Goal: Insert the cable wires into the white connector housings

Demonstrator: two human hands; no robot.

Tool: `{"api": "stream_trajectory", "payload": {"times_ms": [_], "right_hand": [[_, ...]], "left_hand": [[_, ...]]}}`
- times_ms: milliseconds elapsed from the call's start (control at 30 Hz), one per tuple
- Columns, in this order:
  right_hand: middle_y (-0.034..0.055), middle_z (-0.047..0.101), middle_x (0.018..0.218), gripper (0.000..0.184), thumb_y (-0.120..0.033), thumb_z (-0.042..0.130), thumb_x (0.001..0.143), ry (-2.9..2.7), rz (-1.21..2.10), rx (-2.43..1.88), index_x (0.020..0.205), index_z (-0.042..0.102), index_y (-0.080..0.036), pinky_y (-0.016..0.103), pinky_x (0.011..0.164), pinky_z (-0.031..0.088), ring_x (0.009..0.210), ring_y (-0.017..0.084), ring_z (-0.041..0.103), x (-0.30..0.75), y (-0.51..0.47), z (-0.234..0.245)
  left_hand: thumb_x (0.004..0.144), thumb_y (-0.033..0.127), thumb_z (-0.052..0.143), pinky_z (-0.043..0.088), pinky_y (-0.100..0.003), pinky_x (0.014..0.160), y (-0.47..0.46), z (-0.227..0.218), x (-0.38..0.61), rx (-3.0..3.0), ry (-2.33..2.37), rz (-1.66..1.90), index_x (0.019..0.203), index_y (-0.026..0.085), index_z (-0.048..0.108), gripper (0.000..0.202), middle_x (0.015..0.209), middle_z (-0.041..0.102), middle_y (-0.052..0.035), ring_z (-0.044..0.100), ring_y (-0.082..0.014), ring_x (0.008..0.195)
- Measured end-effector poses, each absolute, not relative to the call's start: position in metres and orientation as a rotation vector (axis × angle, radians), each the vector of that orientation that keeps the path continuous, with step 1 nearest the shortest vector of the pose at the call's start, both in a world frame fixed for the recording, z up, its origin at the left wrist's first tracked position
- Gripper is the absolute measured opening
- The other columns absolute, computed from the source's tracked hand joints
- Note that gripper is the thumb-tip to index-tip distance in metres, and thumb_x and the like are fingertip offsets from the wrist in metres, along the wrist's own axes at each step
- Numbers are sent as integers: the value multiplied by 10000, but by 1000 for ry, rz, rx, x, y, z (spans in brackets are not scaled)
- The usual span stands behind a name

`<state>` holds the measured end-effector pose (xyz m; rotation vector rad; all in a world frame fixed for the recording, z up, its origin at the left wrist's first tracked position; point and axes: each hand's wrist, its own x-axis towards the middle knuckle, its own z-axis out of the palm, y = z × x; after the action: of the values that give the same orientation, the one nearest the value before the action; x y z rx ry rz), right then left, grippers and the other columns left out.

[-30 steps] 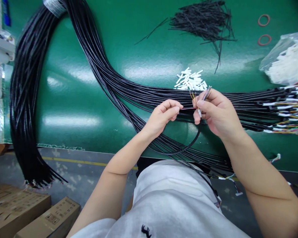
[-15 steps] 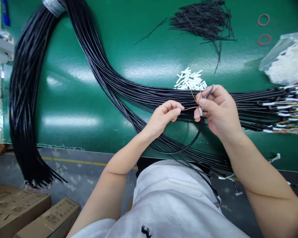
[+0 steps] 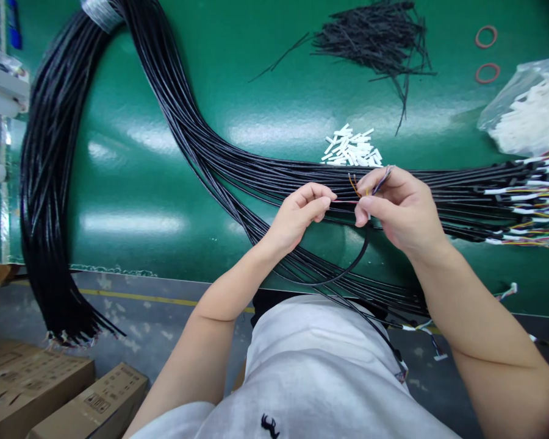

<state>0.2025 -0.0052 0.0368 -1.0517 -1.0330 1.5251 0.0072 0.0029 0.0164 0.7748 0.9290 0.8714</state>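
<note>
My left hand [image 3: 302, 214] pinches the end of thin wires [image 3: 345, 202], pulled level toward the left. They come from the split end of a black cable [image 3: 365, 244], which my right hand [image 3: 400, 210] grips between thumb and fingers. Orange wires [image 3: 353, 183] stick up beside the right fingertips, and a dark wire end [image 3: 382, 181] pokes out above the thumb. The cable curves down and left from the right hand. Under both hands runs a thick bundle of black cables [image 3: 256, 167]; its white-sleeved, coloured wire ends [image 3: 531, 198] fan out at the right.
White tube pieces [image 3: 353, 147] lie just behind the bundle. Farther back is a heap of thin black strips [image 3: 370, 33]. A plastic bag of white pieces [image 3: 533, 113] and two reddish rings [image 3: 487, 55] are at the right. Cardboard boxes [image 3: 96, 402] stand on the floor, lower left.
My right thumb and fingers have shifted over the cable's split end, covering the white sleeve seen before. The wires between the hands now look straighter. My left hand has barely moved.
</note>
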Motion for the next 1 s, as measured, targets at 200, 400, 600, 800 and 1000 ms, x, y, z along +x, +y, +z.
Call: {"api": "stream_trajectory", "payload": {"times_ms": [200,400,600,800,1000], "right_hand": [[24,743,1023,200,-396,931,821,-1112,1458,-1086,852,794,-253,337,554,570,553,111,642,207,-6,35],[4,737,792,190,-377,888,865,-1065,1495,-1121,865,768,-229,296,524,500,530,121,642,204,-5,37],[-2,754,840,207,-347,862,846,-917,1604,-1127,842,680,-249,299,516,484,540,128,635,201,-4,45],[5,754,870,160,-330,834,871,-928,1607,-1147,843,690,-265,314,536,495,559,135,632,203,-5,44],[6,769,926,187,-336,863,850,-910,1616,-1147,850,693,-256,301,519,533,549,120,645,202,-5,45]], "left_hand": [[779,394,858,337,-211,581,3,17,7,776,913,878,874,173,712,282,703,562,53,446,-35,598],[785,368,849,336,-207,579,3,18,7,776,904,892,868,166,714,257,685,551,57,448,-36,593],[788,367,842,348,-205,577,4,18,7,779,918,887,875,172,721,246,698,562,57,451,-33,593],[786,352,840,356,-198,577,4,17,7,779,925,885,866,172,721,230,710,572,55,454,-28,594],[789,352,841,353,-192,572,3,17,6,775,918,889,869,170,724,230,715,576,54,456,-25,591]]}}
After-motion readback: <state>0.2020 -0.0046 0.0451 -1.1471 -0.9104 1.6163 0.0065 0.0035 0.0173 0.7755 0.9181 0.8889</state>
